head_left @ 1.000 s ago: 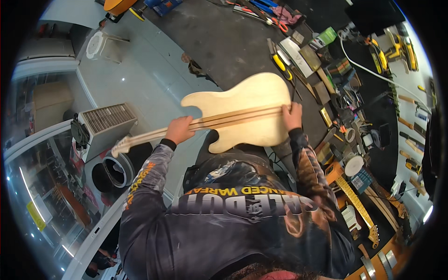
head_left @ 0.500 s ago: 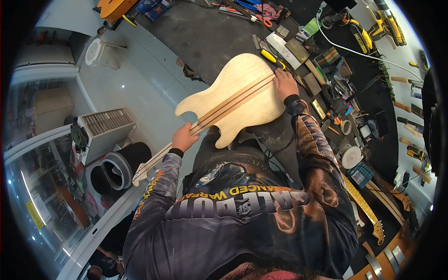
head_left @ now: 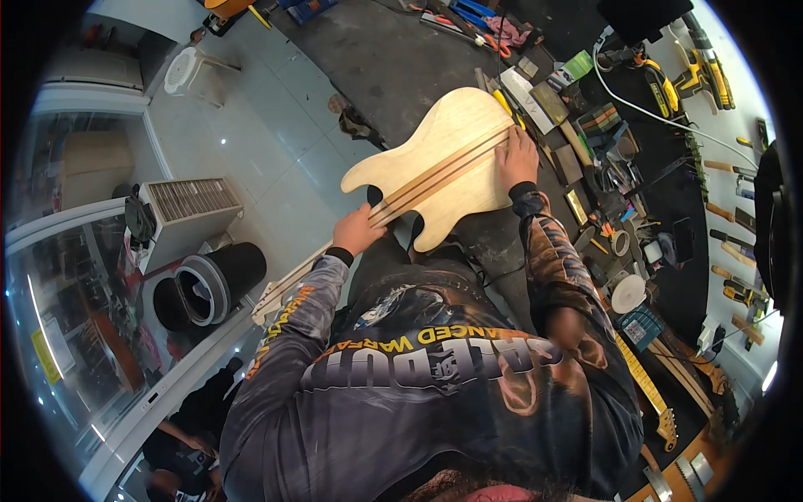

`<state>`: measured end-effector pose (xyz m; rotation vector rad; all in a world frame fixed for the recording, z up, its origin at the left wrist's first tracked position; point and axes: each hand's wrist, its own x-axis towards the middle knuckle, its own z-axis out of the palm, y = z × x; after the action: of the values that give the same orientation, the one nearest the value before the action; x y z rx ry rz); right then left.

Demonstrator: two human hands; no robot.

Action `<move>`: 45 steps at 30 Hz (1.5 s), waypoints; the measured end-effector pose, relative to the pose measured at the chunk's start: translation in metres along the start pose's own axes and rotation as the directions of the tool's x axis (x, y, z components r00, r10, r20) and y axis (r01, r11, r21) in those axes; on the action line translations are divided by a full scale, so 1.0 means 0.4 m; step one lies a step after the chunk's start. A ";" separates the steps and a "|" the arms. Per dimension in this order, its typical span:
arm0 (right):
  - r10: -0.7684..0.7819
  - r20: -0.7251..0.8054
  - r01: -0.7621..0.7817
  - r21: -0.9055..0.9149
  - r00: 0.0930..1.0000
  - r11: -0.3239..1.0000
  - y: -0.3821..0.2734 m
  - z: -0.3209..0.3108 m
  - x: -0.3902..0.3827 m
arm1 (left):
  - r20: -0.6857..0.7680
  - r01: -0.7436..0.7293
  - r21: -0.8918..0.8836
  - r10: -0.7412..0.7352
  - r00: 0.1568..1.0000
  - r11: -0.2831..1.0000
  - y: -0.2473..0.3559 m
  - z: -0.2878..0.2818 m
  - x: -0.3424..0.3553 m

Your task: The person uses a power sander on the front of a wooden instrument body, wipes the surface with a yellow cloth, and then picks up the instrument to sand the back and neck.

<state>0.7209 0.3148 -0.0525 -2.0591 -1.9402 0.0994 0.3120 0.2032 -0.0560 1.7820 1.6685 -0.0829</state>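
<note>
An unfinished electric guitar (head_left: 435, 163) of bare pale wood, with darker stripes along its middle, lies slantwise across my lap and the bench edge. No strings or hardware show on the face turned up. My left hand (head_left: 357, 230) is closed around the neck where it meets the body. From there the neck runs down to the left, partly behind my left sleeve, to the headstock (head_left: 266, 305). My right hand (head_left: 517, 159) grips the rounded far end of the body, fingers over its upper face and edge. The underside is hidden.
The dark workbench (head_left: 360, 54) carries wood blocks (head_left: 548, 105), a yellow-handled tool (head_left: 502, 102) by the guitar's end and scattered small tools. A maple guitar neck (head_left: 640, 368) lies right. Leftward are a white stool (head_left: 182, 71), a white slatted unit (head_left: 188, 213) and a dark cylinder (head_left: 238, 268).
The guitar has shifted right with both hands, and its end now partly covers the yellow-handled tool. My right hand lies more over the body's edge. The view has shifted slightly too.
</note>
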 end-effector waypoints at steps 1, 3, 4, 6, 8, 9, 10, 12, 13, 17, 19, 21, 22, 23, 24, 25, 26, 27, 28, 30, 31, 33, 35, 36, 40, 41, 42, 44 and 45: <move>0.000 -0.007 0.000 -0.004 1.000 1.000 0.003 0.000 0.001 | -0.004 -0.006 -0.001 0.006 1.000 1.000 0.000 0.001 -0.003; 0.052 0.037 -0.054 0.052 0.998 0.997 0.015 0.004 0.018 | -0.023 -0.012 0.002 0.012 1.000 1.000 0.000 0.002 -0.001; 0.033 0.013 -0.033 0.036 0.999 0.999 0.011 0.011 0.016 | -0.033 -0.026 0.003 0.026 0.999 1.000 -0.002 0.001 -0.008; -0.002 -0.013 0.002 0.017 1.000 1.000 0.027 0.032 0.015 | -0.036 -0.028 -0.034 0.027 0.999 0.999 0.000 -0.006 -0.012; -0.021 -0.039 0.021 0.003 0.999 1.000 0.043 0.043 0.014 | -0.039 -0.054 -0.065 0.051 0.998 0.996 -0.002 -0.014 -0.019; -0.029 -0.051 0.029 0.005 0.998 1.000 0.032 0.039 0.019 | -0.017 -0.020 -0.069 0.018 1.000 0.997 -0.013 -0.009 -0.023; 0.013 0.025 -0.013 -0.019 1.000 1.000 0.014 0.026 0.022 | 0.003 0.004 -0.070 -0.004 1.000 0.998 -0.024 -0.004 -0.023; 0.191 0.193 -0.156 -0.183 0.962 0.971 0.039 0.025 0.030 | 0.071 -0.007 -0.112 0.015 0.997 0.994 -0.004 -0.005 -0.010; 0.590 0.315 -0.643 0.097 0.744 0.760 -0.012 -0.009 0.074 | 0.104 0.024 -0.171 -0.006 0.995 0.985 -0.017 0.003 -0.009; 0.051 0.040 -0.050 -0.002 0.998 0.999 -0.017 0.011 -0.003 | 0.007 -0.004 -0.064 0.005 1.000 0.998 -0.059 0.050 -0.015; 0.337 0.203 -0.370 0.151 0.919 0.917 -0.033 -0.066 -0.012 | 0.007 -0.029 -0.071 0.029 1.000 0.997 -0.042 0.038 -0.014; 0.468 0.255 -0.512 0.142 0.846 0.847 -0.037 -0.091 -0.032 | -0.008 -0.046 -0.044 0.046 0.999 0.998 -0.034 0.037 -0.017; 0.568 0.335 -0.633 0.120 0.751 0.765 -0.040 -0.097 -0.030 | -0.013 -0.031 -0.029 0.030 0.999 0.999 -0.035 0.034 -0.012; 0.562 0.377 -0.635 0.099 0.736 0.766 -0.056 -0.108 -0.030 | -0.025 -0.041 -0.027 0.040 0.999 0.999 -0.048 0.032 -0.021; 0.574 0.400 -0.661 0.115 0.714 0.742 -0.062 -0.100 -0.025 | -0.031 -0.019 -0.007 0.019 0.999 1.000 -0.064 0.030 -0.040; 0.582 0.427 -0.684 0.128 0.692 0.719 -0.065 -0.090 -0.020 | -0.037 0.009 0.010 -0.009 0.999 1.000 -0.082 0.030 -0.059; 0.526 0.412 -0.619 0.128 0.744 0.775 -0.070 -0.060 -0.020 | -0.026 0.065 -0.024 -0.065 0.998 0.998 -0.096 0.017 -0.090; 0.465 0.407 -0.552 0.126 0.786 0.824 -0.075 -0.011 -0.025 | -0.006 0.050 -0.118 -0.051 0.999 0.992 -0.113 0.000 -0.083; 0.410 0.369 -0.471 0.089 0.834 0.878 -0.082 0.030 -0.014 | 0.027 0.058 -0.208 -0.053 0.998 0.976 -0.154 0.007 -0.084; 0.385 0.184 -0.408 0.107 0.904 0.907 -0.122 0.056 0.010 | -0.061 0.135 -0.156 -0.146 0.987 0.978 -0.147 -0.013 -0.095; 0.341 0.169 -0.370 0.192 0.925 0.909 -0.159 0.038 0.037 | -0.118 0.139 -0.159 -0.159 0.980 0.977 -0.153 -0.027 -0.108; 0.247 0.131 -0.276 0.305 0.960 0.911 -0.222 0.021 0.092 | -0.253 0.074 -0.208 -0.126 0.959 0.975 -0.162 -0.047 -0.124; 0.211 0.117 -0.240 0.382 0.971 0.892 -0.193 0.085 0.158 | -0.250 0.065 -0.191 -0.112 0.962 0.979 -0.155 -0.095 -0.083; 0.212 0.147 -0.257 0.498 0.966 0.828 -0.193 0.102 0.185 | -0.238 0.086 -0.178 -0.127 0.963 0.980 -0.162 -0.111 -0.064; 0.232 0.189 -0.299 0.649 0.954 0.700 -0.220 0.130 0.202 | -0.257 0.162 -0.155 -0.198 0.946 0.975 -0.226 -0.164 0.000; 0.244 0.198 -0.314 0.600 0.949 0.736 -0.230 0.129 0.195 | -0.266 0.168 -0.148 -0.203 0.942 0.975 -0.235 -0.183 0.020; 0.228 0.140 -0.267 0.534 0.964 0.802 -0.232 0.138 0.172 | -0.248 0.173 -0.138 -0.203 0.947 0.975 -0.245 -0.200 0.042; 0.193 0.106 -0.220 0.448 0.975 0.867 -0.242 0.141 0.126 | -0.238 0.135 -0.175 -0.175 0.955 0.975 -0.271 -0.232 0.076; 0.208 0.110 -0.235 0.448 0.972 0.863 -0.250 0.136 0.124 | -0.227 0.133 -0.165 -0.169 0.959 0.977 -0.283 -0.250 0.089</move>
<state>0.6147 0.3766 -0.0694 -1.9521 -1.5086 0.6166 0.1765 0.2784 -0.0452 1.6013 1.9279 0.1928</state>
